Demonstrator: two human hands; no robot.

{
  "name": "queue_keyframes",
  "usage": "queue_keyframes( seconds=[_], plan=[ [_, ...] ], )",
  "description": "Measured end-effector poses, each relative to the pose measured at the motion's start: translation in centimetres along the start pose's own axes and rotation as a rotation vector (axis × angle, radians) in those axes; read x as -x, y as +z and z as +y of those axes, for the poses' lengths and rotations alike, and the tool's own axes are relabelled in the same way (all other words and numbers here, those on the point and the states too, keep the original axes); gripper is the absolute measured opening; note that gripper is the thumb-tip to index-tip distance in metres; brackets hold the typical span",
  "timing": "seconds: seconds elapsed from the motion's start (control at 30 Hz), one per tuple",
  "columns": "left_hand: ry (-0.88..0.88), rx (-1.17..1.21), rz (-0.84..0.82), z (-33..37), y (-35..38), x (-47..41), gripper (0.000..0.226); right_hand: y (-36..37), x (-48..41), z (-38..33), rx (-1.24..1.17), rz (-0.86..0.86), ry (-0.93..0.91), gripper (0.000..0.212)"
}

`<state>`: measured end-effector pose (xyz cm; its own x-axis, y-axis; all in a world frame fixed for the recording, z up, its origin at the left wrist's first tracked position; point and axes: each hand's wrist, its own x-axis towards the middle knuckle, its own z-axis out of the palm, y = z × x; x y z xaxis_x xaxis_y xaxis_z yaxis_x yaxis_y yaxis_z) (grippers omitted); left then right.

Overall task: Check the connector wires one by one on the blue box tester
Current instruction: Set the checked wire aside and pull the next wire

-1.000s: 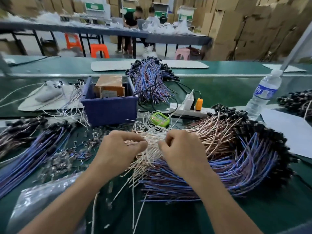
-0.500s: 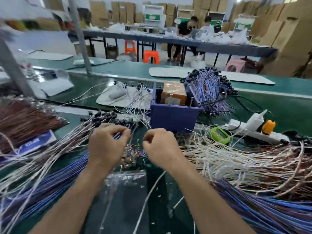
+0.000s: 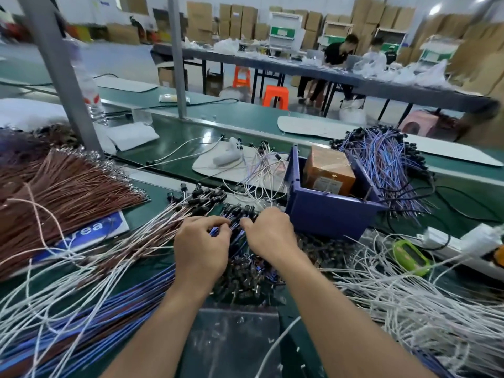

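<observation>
1. My left hand [image 3: 201, 251]: fingers curled, thumb and forefinger pinching the blue connector wires [image 3: 131, 298] just short of their black plugs [image 3: 237, 211].
2. My right hand [image 3: 270, 233]: close beside the left, thumb and curled fingers closed on the plug ends of the same bundle. The back of the hand hides which strand.
3. Blue connector wires: fanned from the lower left corner up to my fingers on the green bench [image 3: 191, 132], mixed with pinkish and white strands.
4. Blue box [image 3: 324, 214]: just beyond my right hand, to its right. An orange-brown carton [image 3: 327, 170] sits tilted inside.
5. Heap of loose black connectors [image 3: 245, 279]: between and under my wrists, its near edge on a clear plastic bag [image 3: 231, 339].
6. Brown wire bundle [image 3: 62, 184]: at left, with a blue printed card [image 3: 92, 230] just beside it, crossed by white strands.
7. White wire tangle [image 3: 409, 301]: at right, reaching a green handheld device [image 3: 410, 257] that lies beside a white power strip [image 3: 463, 249].
8. Purple-blue wire bundle [image 3: 381, 159]: behind the box, against its far wall.
9. White pad [image 3: 207, 165]: behind and left of the box, with loose leads trailing off it.
10. Grey post [image 3: 57, 66]: far left, blocking part of the bench.
11. Far table [image 3: 409, 88]: a person in black [image 3: 338, 53] and a person in white [image 3: 377, 54] are behind it.
</observation>
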<state>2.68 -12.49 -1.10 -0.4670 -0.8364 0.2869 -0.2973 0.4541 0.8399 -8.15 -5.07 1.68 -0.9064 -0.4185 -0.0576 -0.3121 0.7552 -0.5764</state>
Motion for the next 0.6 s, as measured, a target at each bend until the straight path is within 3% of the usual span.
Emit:
queue_keyframes(
  seconds=[0.1,0.33,0.43,0.5,0.6],
  plan=[
    [-0.036,0.015,-0.025,0.0,0.0,-0.3,0.016,0.7,-1.0,-0.9,0.036,-0.028,0.041,0.04],
    [-0.059,0.003,-0.068,-0.5,0.2,-0.6,0.027,0.6,-1.3,-1.7,0.013,-0.079,0.032,0.018],
    [-0.093,0.009,-0.09,-0.7,0.1,-0.8,0.034,0.0,0.3,-1.1,0.034,-0.048,-0.037,0.016],
    [-0.117,0.038,-0.098,-0.8,0.1,-1.0,0.036,-0.4,1.6,-1.0,0.056,-0.127,-0.11,0.008],
    [-0.181,0.092,-0.104,-0.8,-0.1,-1.1,0.039,-0.9,3.3,-1.2,0.169,-0.18,-0.193,0.016]
  ],
)
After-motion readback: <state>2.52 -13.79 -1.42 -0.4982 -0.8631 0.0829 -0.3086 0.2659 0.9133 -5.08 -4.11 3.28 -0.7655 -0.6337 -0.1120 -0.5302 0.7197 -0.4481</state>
